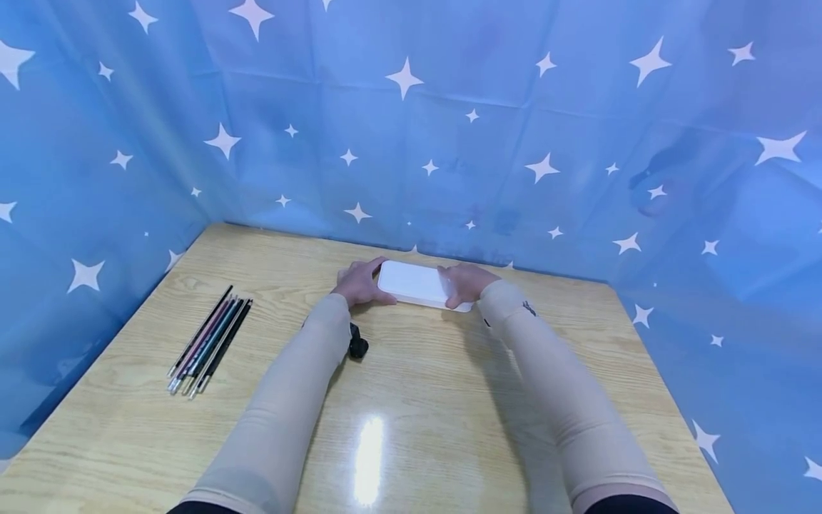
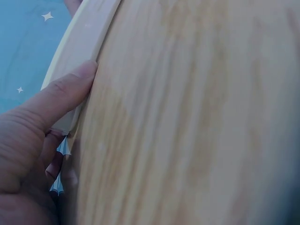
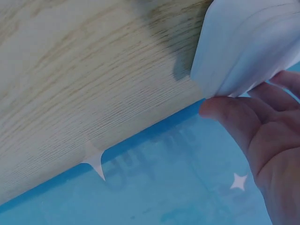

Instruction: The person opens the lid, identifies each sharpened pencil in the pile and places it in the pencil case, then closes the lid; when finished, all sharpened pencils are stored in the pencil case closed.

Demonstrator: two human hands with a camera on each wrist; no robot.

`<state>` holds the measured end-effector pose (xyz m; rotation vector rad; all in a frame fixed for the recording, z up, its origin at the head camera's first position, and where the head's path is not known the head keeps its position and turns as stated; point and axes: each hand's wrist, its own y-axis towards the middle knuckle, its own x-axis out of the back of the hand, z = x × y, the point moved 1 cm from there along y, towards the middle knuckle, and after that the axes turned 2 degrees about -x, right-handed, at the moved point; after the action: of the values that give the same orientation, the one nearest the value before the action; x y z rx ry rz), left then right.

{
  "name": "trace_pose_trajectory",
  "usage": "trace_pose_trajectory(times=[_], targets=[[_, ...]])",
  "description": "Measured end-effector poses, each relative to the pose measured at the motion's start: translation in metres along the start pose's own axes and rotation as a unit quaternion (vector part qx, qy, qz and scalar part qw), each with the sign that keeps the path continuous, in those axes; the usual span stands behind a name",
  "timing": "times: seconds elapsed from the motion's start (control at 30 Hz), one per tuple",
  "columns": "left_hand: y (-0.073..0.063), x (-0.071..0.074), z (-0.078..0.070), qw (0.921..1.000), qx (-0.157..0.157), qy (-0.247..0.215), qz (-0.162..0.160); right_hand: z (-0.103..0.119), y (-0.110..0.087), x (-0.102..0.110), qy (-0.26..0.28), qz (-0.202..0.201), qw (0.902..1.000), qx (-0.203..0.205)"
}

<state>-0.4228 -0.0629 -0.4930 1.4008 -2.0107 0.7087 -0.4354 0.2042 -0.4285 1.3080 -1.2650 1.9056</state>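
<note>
A flat white box (image 1: 413, 280) with rounded corners lies near the back edge of the table. At its left end my left hand (image 1: 359, 283) grips it, the thumb along the front side and the fingers round the back. My right hand (image 1: 472, 283) holds the opposite end, thumb to the front. The left wrist view brings the thumb (image 2: 63, 93) up close, pressed on the pale side wall of the box. From the right wrist, the box's rounded end (image 3: 229, 51) shows, with the fingers (image 3: 272, 96) against its edge.
Several slim pencils or pens (image 1: 210, 343) lie in a bundle on the left of the wooden table (image 1: 424, 400). A small black object (image 1: 357, 346) sits beside the left forearm. Blue cloth with white stars (image 1: 385, 143) hangs behind and along both sides.
</note>
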Motion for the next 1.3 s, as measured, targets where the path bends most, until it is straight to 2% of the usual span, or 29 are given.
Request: trace_pose_trajectory(times=[0.23,0.47,0.7,0.97,1.3], targets=[[0.004,0.000,-0.004,0.9999,-0.008,0.007,-0.003,-0.004,-0.001,0.006,-0.014,0.007,0.9998,0.009],[0.006,0.000,-0.005,0.9999,-0.012,0.007,-0.003,-0.005,-0.005,0.006,0.014,0.014,0.9998,-0.004],[0.003,0.000,0.001,0.9999,-0.008,0.009,-0.010,-0.014,-0.005,-0.013,0.076,-0.014,0.9967,0.025],[0.001,-0.001,0.003,0.9998,-0.011,0.006,-0.017,-0.026,-0.004,-0.021,0.041,-0.077,0.9947,0.054],[0.001,-0.001,0.000,0.9998,-0.008,0.007,-0.016,-0.030,-0.001,-0.018,0.045,-0.072,0.9951,0.051]])
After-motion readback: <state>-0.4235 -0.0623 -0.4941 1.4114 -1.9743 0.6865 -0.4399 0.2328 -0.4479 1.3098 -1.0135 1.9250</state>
